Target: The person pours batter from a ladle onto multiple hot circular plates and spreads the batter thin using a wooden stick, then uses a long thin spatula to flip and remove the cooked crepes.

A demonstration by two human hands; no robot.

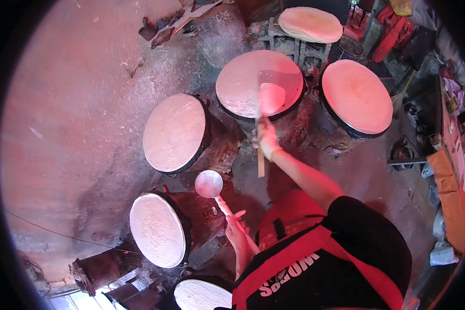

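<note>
My right hand [267,135] grips the wooden handle [260,164] of a long, thin tool, probably a spatula. Its blurred blade reaches over a round griddle [236,87] straight ahead. Pale batter or thin flatbread covers that griddle's left side, and the right side shows a darker area with a lighter rounded patch. Lower down, my left hand [238,234] holds a metal ladle [209,184] by its pale handle, bowl end pointing away from me. The ladle is apart from the nearest griddles, a left one [175,133] and a lower-left one [157,230], both covered in a pale round sheet.
Another covered griddle [356,97] stands at right, and one more [203,294] at the bottom. A thick stack of round flatbreads [310,24] rests on concrete blocks [314,50]. Firewood [182,23] leans behind. An orange-sided table [453,193] borders the right.
</note>
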